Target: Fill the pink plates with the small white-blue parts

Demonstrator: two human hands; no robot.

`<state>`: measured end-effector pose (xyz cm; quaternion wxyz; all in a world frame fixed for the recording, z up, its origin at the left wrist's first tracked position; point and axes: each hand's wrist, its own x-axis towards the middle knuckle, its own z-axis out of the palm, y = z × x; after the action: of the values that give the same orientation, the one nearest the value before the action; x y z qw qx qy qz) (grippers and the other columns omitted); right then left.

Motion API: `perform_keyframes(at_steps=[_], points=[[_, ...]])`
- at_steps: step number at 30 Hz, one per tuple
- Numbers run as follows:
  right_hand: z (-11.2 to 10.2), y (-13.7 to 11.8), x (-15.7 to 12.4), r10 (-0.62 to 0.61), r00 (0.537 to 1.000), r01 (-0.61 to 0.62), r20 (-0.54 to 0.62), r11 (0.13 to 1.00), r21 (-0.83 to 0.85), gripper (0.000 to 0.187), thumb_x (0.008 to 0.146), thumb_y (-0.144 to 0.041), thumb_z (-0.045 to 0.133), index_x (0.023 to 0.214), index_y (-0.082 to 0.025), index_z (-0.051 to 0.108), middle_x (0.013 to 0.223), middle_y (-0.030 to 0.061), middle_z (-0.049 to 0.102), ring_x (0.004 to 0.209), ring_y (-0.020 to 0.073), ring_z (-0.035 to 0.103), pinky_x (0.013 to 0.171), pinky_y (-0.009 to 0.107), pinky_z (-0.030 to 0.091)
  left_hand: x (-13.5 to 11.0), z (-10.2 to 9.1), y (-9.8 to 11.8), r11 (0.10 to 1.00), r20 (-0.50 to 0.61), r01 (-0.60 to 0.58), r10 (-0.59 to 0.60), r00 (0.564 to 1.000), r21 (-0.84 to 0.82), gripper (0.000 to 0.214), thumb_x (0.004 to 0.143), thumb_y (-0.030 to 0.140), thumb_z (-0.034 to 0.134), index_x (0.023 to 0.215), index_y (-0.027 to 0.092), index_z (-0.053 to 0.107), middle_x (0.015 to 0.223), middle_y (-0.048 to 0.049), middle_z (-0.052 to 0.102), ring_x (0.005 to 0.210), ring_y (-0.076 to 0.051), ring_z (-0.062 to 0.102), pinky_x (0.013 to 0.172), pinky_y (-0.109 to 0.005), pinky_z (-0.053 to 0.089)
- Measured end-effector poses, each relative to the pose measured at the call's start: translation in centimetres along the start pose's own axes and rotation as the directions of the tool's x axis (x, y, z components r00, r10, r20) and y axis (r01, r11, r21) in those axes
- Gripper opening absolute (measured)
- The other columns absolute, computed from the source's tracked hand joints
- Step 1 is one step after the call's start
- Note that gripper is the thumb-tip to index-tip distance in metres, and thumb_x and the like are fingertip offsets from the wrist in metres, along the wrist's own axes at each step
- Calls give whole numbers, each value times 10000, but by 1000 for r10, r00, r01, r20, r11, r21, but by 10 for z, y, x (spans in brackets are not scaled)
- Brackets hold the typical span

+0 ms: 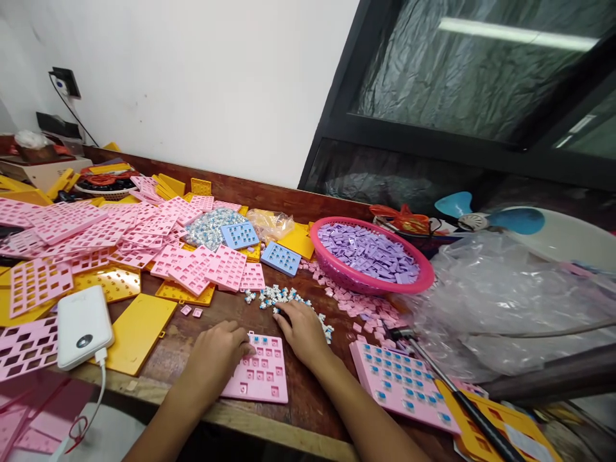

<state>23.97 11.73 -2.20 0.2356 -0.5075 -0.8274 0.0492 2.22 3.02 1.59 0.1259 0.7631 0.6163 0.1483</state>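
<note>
A pink key-switch plate [262, 385] with rows of square holes lies flat before me. A couple of blue-and-white key switches [260, 340] sit in its top row. My left hand [219, 350] is closed over the plate's left edge, its fingertips on the holes; anything beneath them is hidden. At the near edge of a loose heap of white-and-blue key switches [286, 295], my right hand [304, 328] pinches with thumb and finger, a small switch showing at the tips. To the right lies a thicker pink plate [404, 398] filled with blue-topped switches.
A pink basket [426, 276] of purple keycaps stands behind, with pink keycaps [359, 305] scattered beside it. Pink plates [96, 224] pile up at left, near a white power bank [84, 330]. A black-handled hammer [474, 410] and clear plastic bags [500, 289] lie right.
</note>
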Motion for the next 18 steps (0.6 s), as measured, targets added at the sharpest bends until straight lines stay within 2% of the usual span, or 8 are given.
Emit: perform_keyframes(at_steps=[3, 6, 13, 18], points=[[1, -1, 1, 1, 1000, 0, 31, 999, -35, 173, 958, -259, 597, 1060, -239, 735, 976, 85, 704, 955, 257, 629, 848, 380, 466, 1, 5, 1, 999, -45, 22, -20, 999, 45, 150, 967, 292, 591, 854, 222, 662, 914, -23, 687, 875, -192, 670, 662, -273, 388], [-5, -5, 0, -17, 999, 16, 42, 1000, 22, 157, 926, -200, 619, 1017, -245, 739, 977, 64, 716, 952, 246, 635, 850, 373, 461, 0, 8, 2, 998, -56, 35, -32, 998, 53, 145, 970, 285, 582, 858, 222, 650, 920, -22, 685, 879, -187, 669, 656, -275, 380], [-18, -9, -4, -118, 991, 87, 67, 930, 356, 240, 840, -41, 577, 860, -225, 729, 922, 37, 722, 881, 198, 660, 823, 329, 501, -1, 3, 6, 995, -72, 70, -65, 995, 69, 134, 955, 301, 612, 860, 221, 662, 970, -27, 694, 974, -195, 639, 677, -264, 411], [-19, -14, -3, -64, 996, 37, 67, 936, 350, 190, 846, -87, 607, 936, -209, 722, 942, 51, 720, 884, 211, 658, 824, 346, 506, -1, 4, 6, 989, -58, 59, -51, 997, 136, 146, 951, 316, 628, 854, 213, 664, 961, -37, 686, 1000, -224, 620, 638, -275, 420]])
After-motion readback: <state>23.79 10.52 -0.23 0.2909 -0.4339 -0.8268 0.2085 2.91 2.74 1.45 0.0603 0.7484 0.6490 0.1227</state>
